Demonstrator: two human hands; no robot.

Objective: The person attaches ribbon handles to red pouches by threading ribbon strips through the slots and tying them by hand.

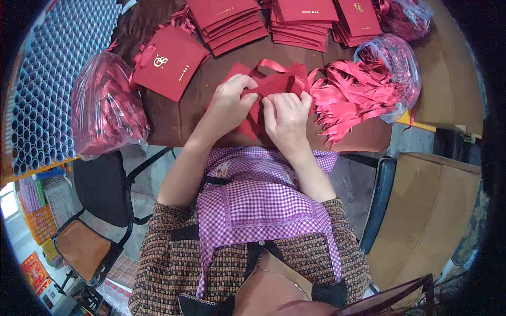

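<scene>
One red bag [295,75] sits at the centre of this clock face, over the near part of a table covered with brown cloth [182,124], both of the person's hands upon it. The left hand [229,100], at nine o'clock on the bag, grasps it with bent fingers and the thumb pointing toward the right hand. The right hand [287,117], toward five o'clock, is curled in, its fingertips gripping the bag close to the left thumb; the exact fold between the fingers is hidden. A red ribbon loop [271,64] arches at the bag's twelve o'clock. Out at ten o'clock a flat red bag [171,63] lies tilted on the cloth. Stacks of similar bags stand at eleven o'clock [226,29], near twelve [303,31] and at one [358,23]. At three o'clock a heap of loose red ribbons [353,97] spills from a clear plastic bag [408,73]; at nine, a filled plastic sack [108,108] holds more red material. Beyond it, toward ten, stands a bank of pale tubes [50,79]. A purple checked apron [269,203] fills six o'clock, and a cardboard box [421,216] is at four.
</scene>
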